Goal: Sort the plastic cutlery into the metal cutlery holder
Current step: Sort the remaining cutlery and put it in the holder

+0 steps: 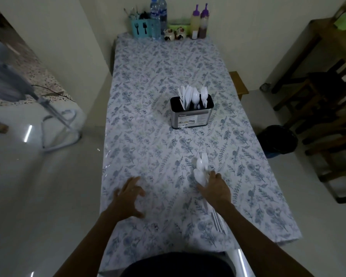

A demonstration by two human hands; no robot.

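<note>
A metal cutlery holder (191, 116) stands mid-table with white plastic knives, a spoon and forks upright in its slots. Nearer me, a small pile of white plastic cutlery (201, 166) lies on the floral tablecloth, with a fork and spoon heads showing. My right hand (216, 188) lies over the near part of that pile; its fingers curve down onto the pieces, and whether they grip any is hidden. The handles stick out under my wrist. Near the table's left edge, my left hand (129, 195) hovers with fingers spread and loosely curled, holding nothing.
At the far end stand a teal utensil box (141, 27), two water bottles (158, 16), two sauce bottles (200, 22) and small ceramic pots. A black bin (276, 139) and wooden furniture sit to the right, a metal frame on the left floor.
</note>
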